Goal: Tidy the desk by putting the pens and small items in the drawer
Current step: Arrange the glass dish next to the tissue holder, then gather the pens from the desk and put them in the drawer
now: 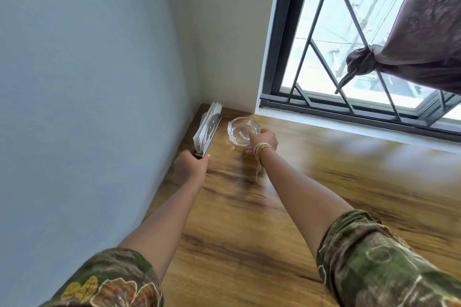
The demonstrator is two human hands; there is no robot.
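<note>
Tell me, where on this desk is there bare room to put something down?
The wooden desk is bare from the window sill to the near edge. The far corner by the blue wall is crowded: napkin holder, glass ashtray, left hand, right hand.

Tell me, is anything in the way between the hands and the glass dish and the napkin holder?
No. The right hand already touches the near rim of the glass dish, and the left hand grips the near end of the napkin holder. The drawer is out of view, so that path cannot be judged.
</note>
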